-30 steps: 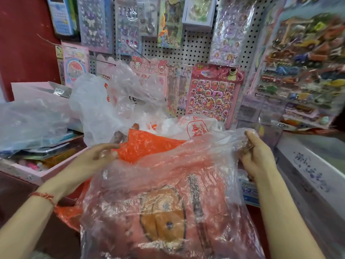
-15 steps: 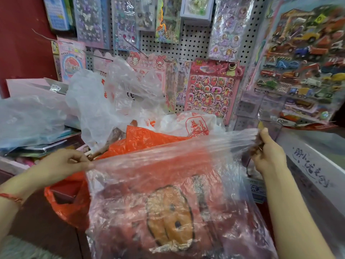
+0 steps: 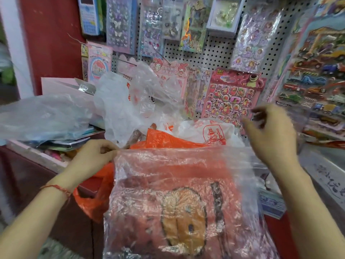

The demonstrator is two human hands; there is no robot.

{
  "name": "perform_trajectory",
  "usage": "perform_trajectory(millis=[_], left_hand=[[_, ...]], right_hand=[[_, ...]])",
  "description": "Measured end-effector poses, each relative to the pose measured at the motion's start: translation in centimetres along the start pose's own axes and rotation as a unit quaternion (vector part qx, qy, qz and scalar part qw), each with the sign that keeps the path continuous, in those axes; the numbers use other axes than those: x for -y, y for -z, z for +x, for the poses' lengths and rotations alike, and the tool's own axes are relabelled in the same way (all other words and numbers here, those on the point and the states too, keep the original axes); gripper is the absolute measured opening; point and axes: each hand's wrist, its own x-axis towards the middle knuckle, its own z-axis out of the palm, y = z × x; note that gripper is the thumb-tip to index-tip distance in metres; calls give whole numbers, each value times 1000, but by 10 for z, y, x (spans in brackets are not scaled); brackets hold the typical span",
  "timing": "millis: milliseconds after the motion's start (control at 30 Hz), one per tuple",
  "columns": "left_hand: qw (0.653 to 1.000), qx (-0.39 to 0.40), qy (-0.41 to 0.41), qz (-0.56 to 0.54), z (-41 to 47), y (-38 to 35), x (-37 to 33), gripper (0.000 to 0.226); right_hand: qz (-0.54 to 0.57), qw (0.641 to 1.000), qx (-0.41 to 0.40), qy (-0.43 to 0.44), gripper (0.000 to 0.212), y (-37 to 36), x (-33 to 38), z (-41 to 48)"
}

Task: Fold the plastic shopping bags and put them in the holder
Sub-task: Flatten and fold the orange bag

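A clear plastic bag [image 3: 179, 199] with an orange and black print hangs in front of me, its top edge stretched level. My left hand [image 3: 93, 157] pinches its top left corner. My right hand [image 3: 272, 135] is blurred and raised beside the top right corner, fingers loosely curled, with no plastic seen between them. Behind the bag lies a pile of others: an orange bag [image 3: 164, 139], a white bag with a red print [image 3: 211, 131] and a crumpled translucent bag [image 3: 119, 105]. I see no holder.
A pegboard wall [image 3: 220, 51] hung with sticker sheets and toy packs stands close behind the pile. A pink tray of stationery [image 3: 37, 152] under a clear bag sits at the left. A white counter edge [image 3: 324, 172] runs along the right.
My right hand has come off the bag's top right corner and risen. My left hand keeps its pinch on the left corner, and the top edge stays taut.
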Motion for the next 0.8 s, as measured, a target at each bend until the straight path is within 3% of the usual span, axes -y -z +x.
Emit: perform_trajectory(millis=[33,100,167,267,400,667,800], left_hand=[[1000,-7,-3,-9,0,0,-2,25],[999,-28,-10,-26,-1,-1,-7,28],[998,-40,-15,-38,-4,-1,-10,29],[997,-44,-28,-52,-9,-1,-13,32],[996,-54,-48,-48,-10,0,-18,32],[995,-42,-68,-62,-11,0,-22,30],[994,-35,-70,-80,-13,-1,-24,30]], right_hand=[[54,992,95,58,22,-11,22,-7],[129,937,305,107,20,-39,59,-23],[122,889,424,126,30,-70,74,-31],[103,863,479,124,38,-95,80,-22],[140,815,554,93,25,-105,91,-6],[79,759,633,127,12,-111,110,7],[15,733,666,138,23,-118,120,4]])
